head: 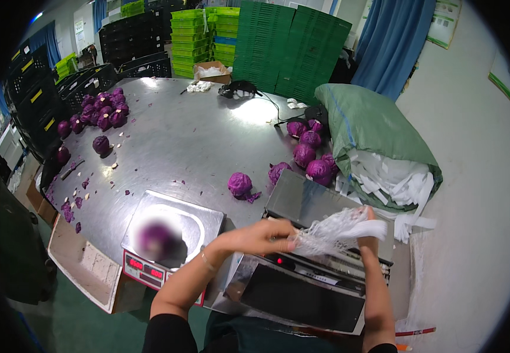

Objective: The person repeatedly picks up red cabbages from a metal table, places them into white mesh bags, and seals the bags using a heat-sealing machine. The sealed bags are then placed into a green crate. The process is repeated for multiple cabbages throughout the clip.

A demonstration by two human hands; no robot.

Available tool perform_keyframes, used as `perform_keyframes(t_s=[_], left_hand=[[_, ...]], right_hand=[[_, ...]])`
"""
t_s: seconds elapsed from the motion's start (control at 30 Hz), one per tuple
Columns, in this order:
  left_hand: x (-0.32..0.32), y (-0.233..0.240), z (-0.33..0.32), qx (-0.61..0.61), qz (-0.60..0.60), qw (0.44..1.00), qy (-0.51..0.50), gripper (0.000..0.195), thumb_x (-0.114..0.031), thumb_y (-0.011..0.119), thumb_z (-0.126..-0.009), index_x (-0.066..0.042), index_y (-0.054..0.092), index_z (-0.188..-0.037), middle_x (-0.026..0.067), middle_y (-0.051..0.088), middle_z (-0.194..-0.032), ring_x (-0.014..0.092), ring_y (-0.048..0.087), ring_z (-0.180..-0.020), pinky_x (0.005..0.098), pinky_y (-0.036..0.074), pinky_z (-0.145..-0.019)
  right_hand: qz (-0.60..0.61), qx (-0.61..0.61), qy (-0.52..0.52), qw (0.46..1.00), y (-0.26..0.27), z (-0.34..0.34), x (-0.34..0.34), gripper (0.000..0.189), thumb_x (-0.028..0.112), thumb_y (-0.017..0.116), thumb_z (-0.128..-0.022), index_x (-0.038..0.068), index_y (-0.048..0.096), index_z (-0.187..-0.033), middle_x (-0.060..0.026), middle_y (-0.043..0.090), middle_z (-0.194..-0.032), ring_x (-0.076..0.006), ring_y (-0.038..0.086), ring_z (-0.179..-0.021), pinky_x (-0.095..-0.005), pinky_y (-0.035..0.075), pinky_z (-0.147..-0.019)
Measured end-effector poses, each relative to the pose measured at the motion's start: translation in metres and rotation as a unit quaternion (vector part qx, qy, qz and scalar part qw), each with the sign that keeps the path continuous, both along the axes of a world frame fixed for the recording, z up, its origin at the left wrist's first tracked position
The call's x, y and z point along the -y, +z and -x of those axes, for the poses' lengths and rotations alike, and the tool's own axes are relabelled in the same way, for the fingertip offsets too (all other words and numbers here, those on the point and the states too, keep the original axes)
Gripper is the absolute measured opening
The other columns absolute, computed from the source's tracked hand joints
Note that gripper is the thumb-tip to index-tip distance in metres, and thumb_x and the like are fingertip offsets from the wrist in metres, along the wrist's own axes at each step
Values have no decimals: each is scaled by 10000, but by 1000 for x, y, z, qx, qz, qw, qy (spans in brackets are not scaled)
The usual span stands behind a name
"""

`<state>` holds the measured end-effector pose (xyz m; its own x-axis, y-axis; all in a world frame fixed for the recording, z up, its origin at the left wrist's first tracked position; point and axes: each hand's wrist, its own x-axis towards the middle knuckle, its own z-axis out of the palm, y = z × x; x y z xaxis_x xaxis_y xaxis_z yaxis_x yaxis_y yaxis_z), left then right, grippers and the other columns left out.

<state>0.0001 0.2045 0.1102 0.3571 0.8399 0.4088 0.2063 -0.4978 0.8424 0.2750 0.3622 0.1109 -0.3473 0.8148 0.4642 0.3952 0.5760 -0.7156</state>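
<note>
A bunched white foam net (332, 231) stretches between my two hands above a wrapping machine with a black plate (303, 295). The fingers of my left hand (272, 236) are closed on the net's left end. My right hand (367, 231) grips its other end, where a flattened white part folds over the fingers. To the left, a blurred red cabbage (155, 238) sits on the steel pan of a digital scale (210, 223) with a lit red display. Another red cabbage (240, 184) with a loose leaf lies on the metal table (171, 132) beyond my left hand.
Red cabbages are heaped at the table's far left (104, 108) and beside a green woven sack (369, 119) spilling white foam nets. A knife (73, 169) and leaf scraps lie at left. A foam box (82, 269) stands below the left edge; stacked green crates (263, 44) rise behind.
</note>
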Motion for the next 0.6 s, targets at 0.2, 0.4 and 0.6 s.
perform_keyframes(t_s=[0.2, 0.4, 0.6], left_hand=[[-175, -54, 100, 333, 235, 860, 308, 341, -316, 602, -918, -25, 607, -1096, 66, 656, -901, 172, 624, -857, 301, 503, -779], [-281, -184, 117, -197, 180, 911, 315, 643, -451, 691, -788, -49, 507, -1255, 220, 489, -1272, 428, 527, -1154, 442, 457, -935], [-321, -198, 99, -243, 223, 905, 269, 877, -472, 812, -600, -198, 422, -1336, 209, 456, -1245, 449, 500, -1130, 445, 444, -952]], right_hand=[[-66, 246, -101, 962, -127, -74, -148, 291, 307, 602, -822, 68, 622, -986, -105, 679, -825, -325, 638, -705, -365, 492, -667], [-151, 424, -87, 889, -107, -31, -127, 250, 312, 606, -793, 77, 585, -875, -135, 636, -791, -334, 619, -745, -444, 463, -676], [-40, 326, -65, 942, -93, -29, -113, 280, 320, 657, -780, 99, 523, -889, -114, 594, -743, -306, 578, -670, -414, 446, -631]])
